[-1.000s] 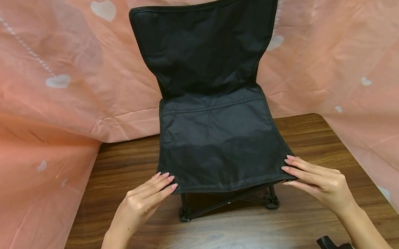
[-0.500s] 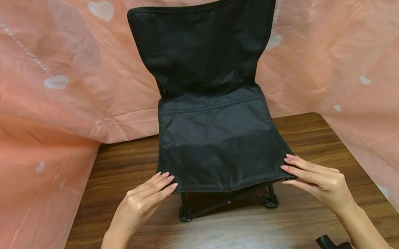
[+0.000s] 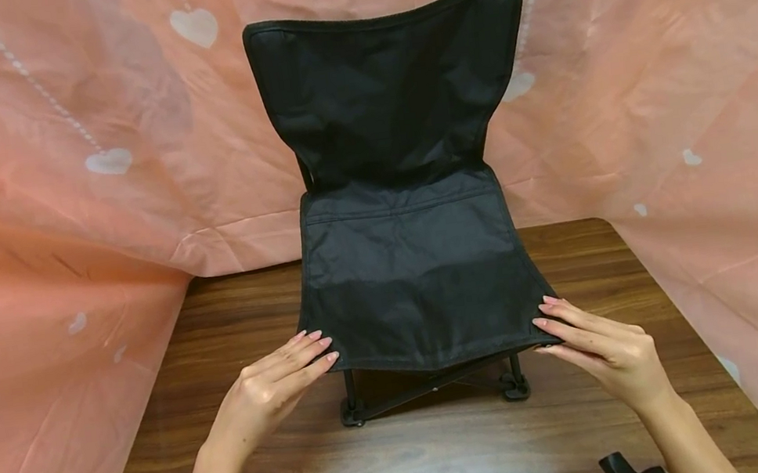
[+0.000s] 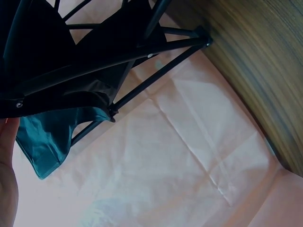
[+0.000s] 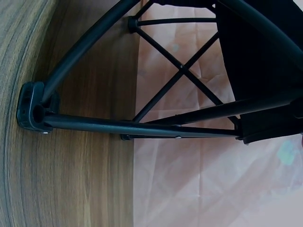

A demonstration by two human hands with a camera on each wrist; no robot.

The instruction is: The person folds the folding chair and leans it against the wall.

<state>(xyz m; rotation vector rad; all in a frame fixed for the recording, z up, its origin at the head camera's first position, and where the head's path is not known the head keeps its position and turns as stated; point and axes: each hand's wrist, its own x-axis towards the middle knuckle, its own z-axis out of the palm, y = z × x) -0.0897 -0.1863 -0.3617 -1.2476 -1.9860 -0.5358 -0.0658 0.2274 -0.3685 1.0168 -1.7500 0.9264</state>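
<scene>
A black folding camping chair [image 3: 411,264] stands unfolded, its fabric back upright and its seat facing me. My left hand [image 3: 263,389] grips the seat's front left corner, fingers laid over the top and thumb hidden. At the front right corner, my right hand [image 3: 606,350] holds the fabric edge with fingers on top and the thumb under it. Crossed legs [image 5: 182,68] of dark tube show beneath the seat in the right wrist view. Part of the left hand also appears at the edge of the left wrist view, right at the chair's corner.
The chair's plastic feet [image 3: 353,413] rest on a brown wood-grain surface [image 3: 408,470]. Pink cloth [image 3: 30,232] with white hearts hangs behind and along both sides, close to the chair's back. Black wrist-camera parts [image 3: 631,470] show below the hands.
The head view has tilted slightly, so the chair sits a little lower in it. Both hands stay on the seat corners.
</scene>
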